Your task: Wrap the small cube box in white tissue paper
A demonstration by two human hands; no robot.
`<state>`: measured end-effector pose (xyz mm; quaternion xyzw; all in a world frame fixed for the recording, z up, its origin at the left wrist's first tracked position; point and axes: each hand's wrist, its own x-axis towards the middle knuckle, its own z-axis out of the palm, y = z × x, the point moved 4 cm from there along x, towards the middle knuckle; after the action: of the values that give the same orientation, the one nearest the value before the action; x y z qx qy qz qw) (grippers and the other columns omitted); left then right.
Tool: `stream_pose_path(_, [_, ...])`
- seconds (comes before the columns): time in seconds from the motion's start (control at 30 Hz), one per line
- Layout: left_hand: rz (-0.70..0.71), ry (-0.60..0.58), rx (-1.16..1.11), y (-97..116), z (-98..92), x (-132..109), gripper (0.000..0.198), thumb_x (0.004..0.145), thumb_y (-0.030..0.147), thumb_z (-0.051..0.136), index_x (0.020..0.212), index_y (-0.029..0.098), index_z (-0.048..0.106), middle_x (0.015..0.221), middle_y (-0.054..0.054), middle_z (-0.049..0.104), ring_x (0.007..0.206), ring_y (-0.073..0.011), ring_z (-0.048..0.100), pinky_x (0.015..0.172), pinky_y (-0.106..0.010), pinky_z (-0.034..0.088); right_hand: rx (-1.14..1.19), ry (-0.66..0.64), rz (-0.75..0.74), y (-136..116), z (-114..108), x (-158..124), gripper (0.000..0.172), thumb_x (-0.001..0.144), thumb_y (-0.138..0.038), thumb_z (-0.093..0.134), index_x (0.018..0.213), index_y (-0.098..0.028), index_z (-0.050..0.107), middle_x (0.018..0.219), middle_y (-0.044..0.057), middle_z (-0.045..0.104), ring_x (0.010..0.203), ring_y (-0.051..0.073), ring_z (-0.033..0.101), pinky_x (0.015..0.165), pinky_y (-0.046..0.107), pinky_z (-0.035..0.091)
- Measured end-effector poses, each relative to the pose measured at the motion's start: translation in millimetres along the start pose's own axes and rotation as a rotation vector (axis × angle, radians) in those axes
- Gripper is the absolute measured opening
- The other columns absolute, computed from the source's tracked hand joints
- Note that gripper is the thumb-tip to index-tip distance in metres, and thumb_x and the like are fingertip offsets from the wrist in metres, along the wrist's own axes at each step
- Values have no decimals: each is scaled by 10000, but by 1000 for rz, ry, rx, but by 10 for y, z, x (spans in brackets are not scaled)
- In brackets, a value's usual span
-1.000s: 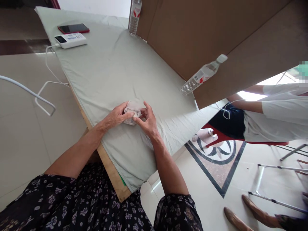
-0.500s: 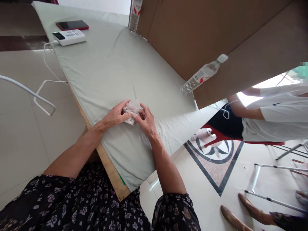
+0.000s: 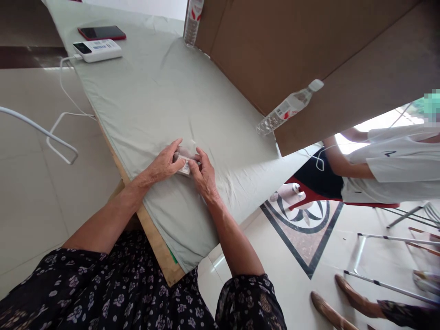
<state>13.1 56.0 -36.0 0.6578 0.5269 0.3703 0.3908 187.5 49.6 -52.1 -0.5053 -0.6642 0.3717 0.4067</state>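
Note:
Between both hands, close above the cloth-covered table (image 3: 137, 101), is a small flat whitish packet (image 3: 185, 167) with dark print on its face. Thin clear plastic (image 3: 187, 148) shows at its far side; I cannot make out what the packet contains. My left hand (image 3: 163, 165) grips its left side, thumb on top and fingers curled behind. At its right side my right hand (image 3: 204, 175) closes in the same way, thumb pressing the printed face. The fingers hide the packet's side edges.
At the far left lie a phone (image 3: 102, 32) and a white power bank (image 3: 98, 50) with a cable. Water bottles (image 3: 288, 109) (image 3: 193, 23) stand against a cardboard panel (image 3: 302, 50). Beyond it, a person in a white shirt (image 3: 395, 160) sits on a red chair.
Both hands and the packet have shifted slightly left. The packet has turned a little, and the right fingers sit closer round it. The whole view has drifted slightly.

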Motion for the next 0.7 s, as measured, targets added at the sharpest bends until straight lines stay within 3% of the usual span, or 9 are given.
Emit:
stream_pose_path(0.27, [-44, -40, -88, 22, 4, 13, 904, 832, 476, 583, 1593, 45, 356, 1253, -163, 677, 998, -242, 623, 923, -404, 503, 20, -7, -24, 0, 43, 22, 596, 982, -585, 528, 1470, -242, 514, 1291, 122, 703, 1161, 250, 662, 1061, 448, 516])
stream_pose_path(0.7, [5, -61, -140, -10, 6, 28, 867, 835, 473, 598, 1574, 66, 399, 1227, -142, 665, 976, -218, 617, 877, -359, 492, 129, -23, -40, -67, -87, 126, 604, 949, -636, 557, 1429, -270, 556, 1289, 119, 712, 1168, 258, 673, 1007, 433, 548])
